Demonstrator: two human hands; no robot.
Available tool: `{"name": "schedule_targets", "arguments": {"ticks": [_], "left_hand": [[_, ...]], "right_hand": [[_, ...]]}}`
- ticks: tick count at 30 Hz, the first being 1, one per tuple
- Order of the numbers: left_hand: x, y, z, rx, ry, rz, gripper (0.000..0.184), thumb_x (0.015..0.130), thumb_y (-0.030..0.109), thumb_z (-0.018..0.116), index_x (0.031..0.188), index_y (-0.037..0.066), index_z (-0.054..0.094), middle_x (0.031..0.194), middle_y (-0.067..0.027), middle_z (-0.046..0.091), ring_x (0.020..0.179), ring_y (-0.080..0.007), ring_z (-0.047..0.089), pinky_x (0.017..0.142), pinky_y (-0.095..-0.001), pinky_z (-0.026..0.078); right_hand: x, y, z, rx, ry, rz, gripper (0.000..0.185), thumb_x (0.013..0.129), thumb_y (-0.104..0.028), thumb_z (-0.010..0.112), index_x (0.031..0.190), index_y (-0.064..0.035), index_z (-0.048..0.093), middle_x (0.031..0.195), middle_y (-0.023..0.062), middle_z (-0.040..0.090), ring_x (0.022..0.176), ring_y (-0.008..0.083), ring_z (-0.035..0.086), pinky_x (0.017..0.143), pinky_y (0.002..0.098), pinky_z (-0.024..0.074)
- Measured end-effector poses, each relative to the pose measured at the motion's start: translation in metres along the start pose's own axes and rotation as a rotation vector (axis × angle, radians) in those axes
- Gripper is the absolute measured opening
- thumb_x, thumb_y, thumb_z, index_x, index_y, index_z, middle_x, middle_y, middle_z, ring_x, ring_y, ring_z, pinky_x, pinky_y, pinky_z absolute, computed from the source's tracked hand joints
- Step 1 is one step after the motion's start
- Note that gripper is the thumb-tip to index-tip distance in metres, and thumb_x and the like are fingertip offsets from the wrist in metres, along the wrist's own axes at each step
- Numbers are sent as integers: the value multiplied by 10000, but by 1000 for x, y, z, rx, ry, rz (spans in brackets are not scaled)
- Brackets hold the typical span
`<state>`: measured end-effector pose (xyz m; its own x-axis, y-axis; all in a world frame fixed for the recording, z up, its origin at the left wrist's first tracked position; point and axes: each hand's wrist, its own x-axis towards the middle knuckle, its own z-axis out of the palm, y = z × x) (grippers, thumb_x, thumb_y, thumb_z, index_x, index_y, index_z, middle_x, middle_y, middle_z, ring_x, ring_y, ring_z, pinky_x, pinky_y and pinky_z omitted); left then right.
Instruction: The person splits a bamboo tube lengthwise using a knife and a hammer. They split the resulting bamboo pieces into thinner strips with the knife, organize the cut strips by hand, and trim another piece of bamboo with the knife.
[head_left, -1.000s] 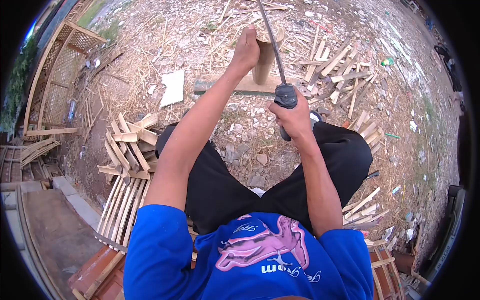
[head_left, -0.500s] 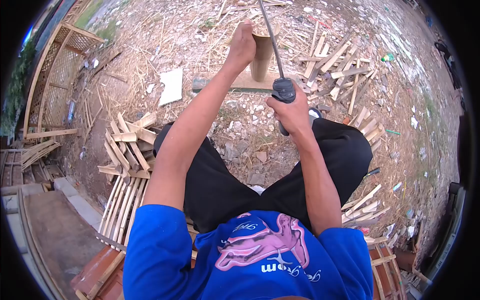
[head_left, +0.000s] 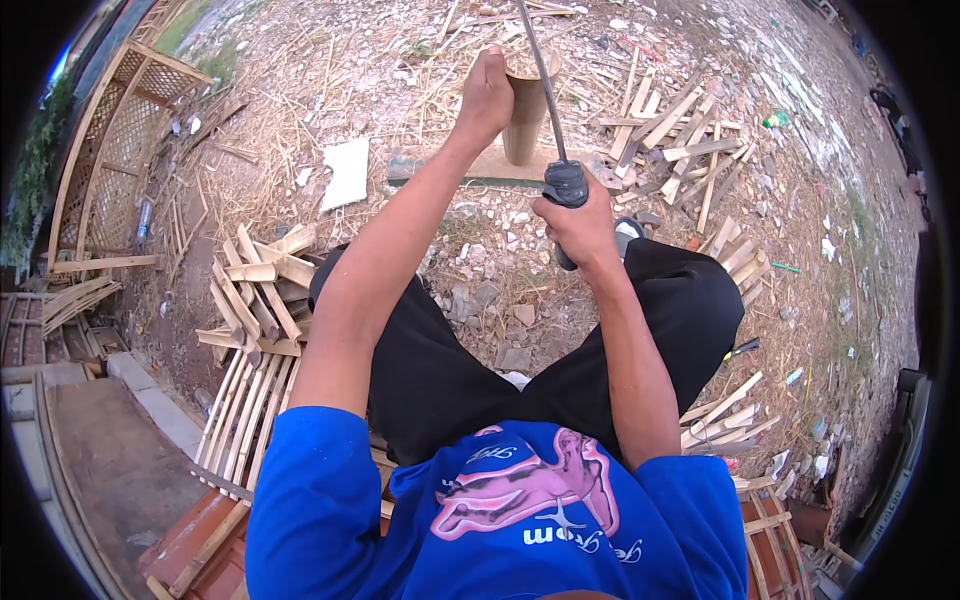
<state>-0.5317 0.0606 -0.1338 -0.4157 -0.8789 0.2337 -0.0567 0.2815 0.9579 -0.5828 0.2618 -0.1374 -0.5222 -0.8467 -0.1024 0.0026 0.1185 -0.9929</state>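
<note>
My left hand (head_left: pixel 487 98) grips the upper left edge of a curved bamboo piece (head_left: pixel 524 128), which stands upright with its lower end on a wooden plank (head_left: pixel 470 167). In my right hand (head_left: pixel 585 222) is the black wrapped handle of a long blade (head_left: pixel 545 85). My fingers are wrapped round that handle. The blade points up and away from me, and in this view it crosses the right edge of the bamboo piece. Whether the two touch, I cannot tell.
Split bamboo pieces lie heaped at the right (head_left: pixel 690 130) and at the left (head_left: pixel 262 285). A white flat piece (head_left: pixel 346 175) lies left of the plank. A lattice panel (head_left: pixel 120 150) stands at the far left. Stones and straw cover the ground between my legs and beyond.
Over the last second, my right hand and the blade's handle have moved slightly up and left. My left hand and the bamboo have shifted slightly left.
</note>
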Motion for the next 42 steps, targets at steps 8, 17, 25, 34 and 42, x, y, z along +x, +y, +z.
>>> {"name": "schedule_targets", "arguments": {"ticks": [8, 17, 25, 34, 42], "left_hand": [[-3, 3, 1, 121, 32, 76, 474, 1075, 385, 292, 976, -24, 511, 845, -188, 540, 822, -311, 521, 827, -434, 423], [6, 5, -2, 86, 25, 100, 468, 1077, 385, 293, 950, -20, 491, 791, -179, 521, 770, -302, 517, 777, -437, 428], [23, 44, -16, 173, 30, 254, 450, 1059, 326, 324, 1014, -45, 574, 931, -229, 592, 971, -330, 583, 890, -426, 430], [13, 2, -17, 90, -229, -228, 790, 937, 740, 323, 1309, 61, 481, 1217, -103, 562, 1158, -230, 509, 1025, -413, 388], [14, 5, 1, -26, 44, -115, 523, 1024, 408, 305, 1149, -39, 544, 1086, -143, 585, 1048, -211, 543, 977, -373, 400]], "right_hand": [[-5, -7, -1, 82, 2, 56, 280, 710, -88, 727, 953, -25, 602, 744, 11, 593, 602, 93, 525, 562, 275, 446], [3, -1, 4, 49, 6, -31, 288, 706, -95, 728, 950, -27, 590, 736, 8, 583, 617, 87, 523, 570, 277, 445], [-12, -44, -7, 120, -27, -54, 266, 712, -77, 731, 932, -35, 587, 717, -7, 571, 595, 71, 508, 562, 268, 434], [17, 11, 8, 9, 32, -20, 306, 694, -123, 757, 954, -16, 637, 778, 28, 639, 691, 118, 585, 666, 291, 488], [18, 8, 13, -16, 25, -59, 301, 694, -113, 743, 955, -18, 628, 770, 30, 634, 678, 120, 580, 658, 293, 484]]}}
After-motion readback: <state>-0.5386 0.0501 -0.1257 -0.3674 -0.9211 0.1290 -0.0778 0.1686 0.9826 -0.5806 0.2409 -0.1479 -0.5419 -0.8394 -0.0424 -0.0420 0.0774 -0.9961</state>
